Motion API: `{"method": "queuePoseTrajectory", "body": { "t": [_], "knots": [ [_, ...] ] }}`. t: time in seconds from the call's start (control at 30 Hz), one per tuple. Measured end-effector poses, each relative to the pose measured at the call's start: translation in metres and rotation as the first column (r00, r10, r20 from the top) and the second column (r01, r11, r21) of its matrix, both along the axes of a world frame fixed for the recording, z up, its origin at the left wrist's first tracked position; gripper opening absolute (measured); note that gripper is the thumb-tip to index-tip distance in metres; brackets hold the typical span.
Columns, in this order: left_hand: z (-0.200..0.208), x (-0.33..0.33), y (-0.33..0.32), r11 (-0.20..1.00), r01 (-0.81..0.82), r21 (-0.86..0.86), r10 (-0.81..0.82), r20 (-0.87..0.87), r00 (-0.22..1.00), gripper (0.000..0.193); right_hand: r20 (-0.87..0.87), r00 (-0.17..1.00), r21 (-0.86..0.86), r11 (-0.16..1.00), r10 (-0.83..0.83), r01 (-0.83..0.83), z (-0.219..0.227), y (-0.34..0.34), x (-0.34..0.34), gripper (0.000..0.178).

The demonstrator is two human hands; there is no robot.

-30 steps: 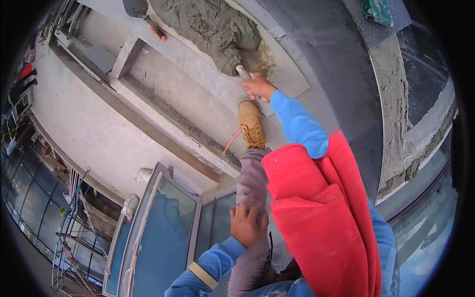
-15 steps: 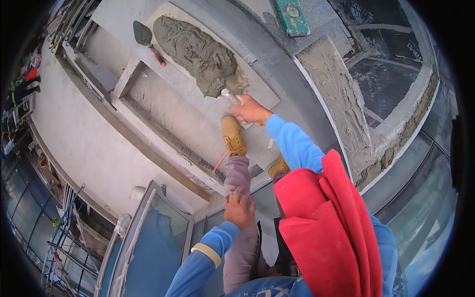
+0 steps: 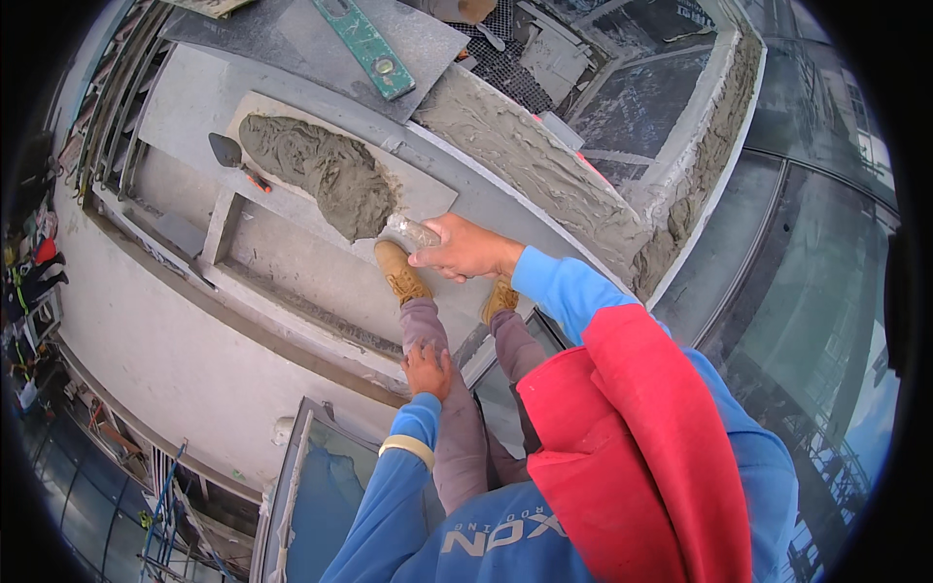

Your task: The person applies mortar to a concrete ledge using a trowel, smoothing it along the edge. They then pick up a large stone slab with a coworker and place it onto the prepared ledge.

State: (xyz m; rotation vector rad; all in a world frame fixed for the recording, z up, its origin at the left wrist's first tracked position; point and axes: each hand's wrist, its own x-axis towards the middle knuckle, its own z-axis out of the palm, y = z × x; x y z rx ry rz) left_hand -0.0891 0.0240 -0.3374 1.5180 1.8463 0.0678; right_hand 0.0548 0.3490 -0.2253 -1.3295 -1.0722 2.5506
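Note:
My right hand [image 3: 466, 249] is closed around the mortar-smeared, rounded handle of a tool [image 3: 414, 230]; its working end is hidden. It hangs above my boot, by the near edge of a pale board [image 3: 423, 188]. A thick heap of wet grey mortar [image 3: 316, 170] lies on that board. Beside the heap rests a pointed trowel [image 3: 226, 152] with an orange-tipped handle. My left hand [image 3: 426, 371] lies on my left leg around the knee, fingers spread and holding nothing.
A green spirit level [image 3: 367, 49] lies on a grey slab [image 3: 428, 39]. Wet mortar covers a ledge [image 3: 525, 146] on the right. Glass panels [image 3: 797, 282] stand beyond it. A low wall [image 3: 175, 321] runs along the left, with scaffolding below. My boots [image 3: 397, 270] stand near the board.
The view has shifted, bringing more of the right-hand ledge into sight. My right hand has drawn back from the mortar heap with the tool. My left hand stays on my leg.

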Motion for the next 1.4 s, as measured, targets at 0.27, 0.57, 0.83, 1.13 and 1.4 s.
{"method": "queuePoseTrajectory", "body": {
  "t": [0.27,0.57,0.83,1.13,1.4],
  "knots": [
    [0.031,0.002,0.014,0.994,0.103,0.033,-0.104,0.020,0.994,0.035,0.017,0.985,-0.027,0.985,-0.169,0.170,0.132,-0.065,0.160,0.019],
    [0.087,0.059,0.038,0.982,0.189,0.014,-0.189,0.012,0.982,0.033,0.168,0.795,0.118,0.813,-0.583,0.571,0.238,-0.166,0.357,0.019],
    [0.106,0.111,0.038,0.944,0.330,-0.005,-0.328,0.116,0.938,0.030,0.238,0.302,0.329,0.369,-0.923,0.869,0.241,-0.259,0.461,0.016],
    [0.103,0.097,0.016,0.897,0.404,-0.179,-0.400,0.057,0.915,0.030,0.201,-0.081,0.726,0.093,-0.976,0.681,0.000,-0.250,0.468,0.026],
    [0.087,0.085,-0.005,0.909,0.338,-0.244,-0.341,0.029,0.940,0.030,0.508,-0.127,0.481,0.158,-0.852,0.862,-0.096,-0.234,0.430,0.029]
  ]
}}
